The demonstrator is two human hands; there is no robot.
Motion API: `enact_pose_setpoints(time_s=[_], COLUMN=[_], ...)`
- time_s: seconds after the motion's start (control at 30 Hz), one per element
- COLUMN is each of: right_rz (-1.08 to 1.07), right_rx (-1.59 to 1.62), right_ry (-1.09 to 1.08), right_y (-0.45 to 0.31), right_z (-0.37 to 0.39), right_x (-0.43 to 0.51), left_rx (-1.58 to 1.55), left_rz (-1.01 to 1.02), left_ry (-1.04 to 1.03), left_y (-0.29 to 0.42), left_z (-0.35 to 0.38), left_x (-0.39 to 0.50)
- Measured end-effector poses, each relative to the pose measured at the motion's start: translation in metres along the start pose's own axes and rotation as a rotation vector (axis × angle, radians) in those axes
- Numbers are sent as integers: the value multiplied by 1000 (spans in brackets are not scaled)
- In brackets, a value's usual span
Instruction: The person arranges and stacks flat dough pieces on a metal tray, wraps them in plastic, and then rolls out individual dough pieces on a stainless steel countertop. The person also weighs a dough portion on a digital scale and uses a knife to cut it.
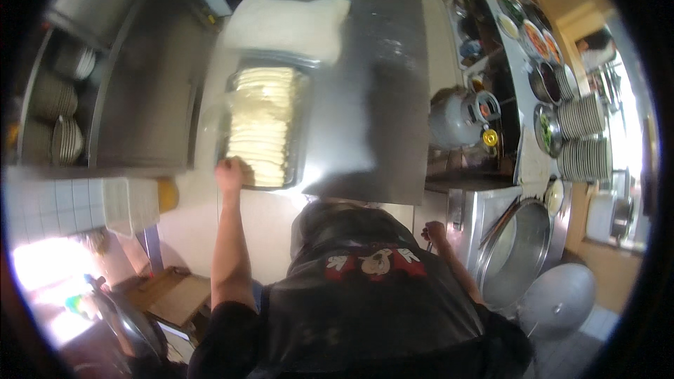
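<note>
A dark shallow tray lies on the steel worktable with rows of pale dough strips in it. Shiny clear plastic film seems to cover part of the strips. At the tray's near left corner is my left hand, fingers curled; whether they grip the film or the rim is blurred. My right hand hangs low beside the table's near right corner, fingers curled in. A small thin shape shows below it, too unclear to name. Beyond the tray lies a wide pale covered slab or sheet.
The steel worktable ends just before my apron. To the right stand a gas cylinder, a large metal pot, its lid, and a counter bearing stacked plates and food bowls. A shelf with bowls is on the left.
</note>
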State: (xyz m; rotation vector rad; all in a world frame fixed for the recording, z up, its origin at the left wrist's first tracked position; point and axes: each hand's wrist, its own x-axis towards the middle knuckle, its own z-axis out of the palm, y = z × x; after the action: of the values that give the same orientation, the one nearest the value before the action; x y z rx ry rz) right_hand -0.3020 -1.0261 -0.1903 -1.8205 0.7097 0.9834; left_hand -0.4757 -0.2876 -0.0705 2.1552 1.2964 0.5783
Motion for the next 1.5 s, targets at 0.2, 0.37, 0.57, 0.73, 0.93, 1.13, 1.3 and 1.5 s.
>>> enact_pose_setpoints(time_s=[0.2, 0.37, 0.57, 0.73, 0.93, 1.13, 1.3, 1.5], right_rz=[-226, -706, -928, -1570, -1548, -1407, -1321, -1232], right_rx=[121, -268, -284, -673, -936, -1051, -944, -818], right_ry=[-97, 336, 158, 106, 225, 330, 374, 403], right_y=[14, -70, -175, -252, -199, -209, -239, -252], right_z=[-37, 19, 86, 149, 119, 72, 113, 145], right_x=[38, -24, -108, -184, -68, -77, -95, -85], left_rx=[7, 37, -384, -911, -575, -402, -223, -204], left_rz=[-17, 119, 181, -111, 242, 574, 785, 806], left_ry=[4, -11, -534, -906, -946, -761, -695, -664], left_y=[12, 77, 204, 285, 192, 199, 175, 167], left_z=[10, -23, -15, 10, 145, 139, 149, 159], left_x=[-6, -45, -131, -155, -162, -160, -164, -161])
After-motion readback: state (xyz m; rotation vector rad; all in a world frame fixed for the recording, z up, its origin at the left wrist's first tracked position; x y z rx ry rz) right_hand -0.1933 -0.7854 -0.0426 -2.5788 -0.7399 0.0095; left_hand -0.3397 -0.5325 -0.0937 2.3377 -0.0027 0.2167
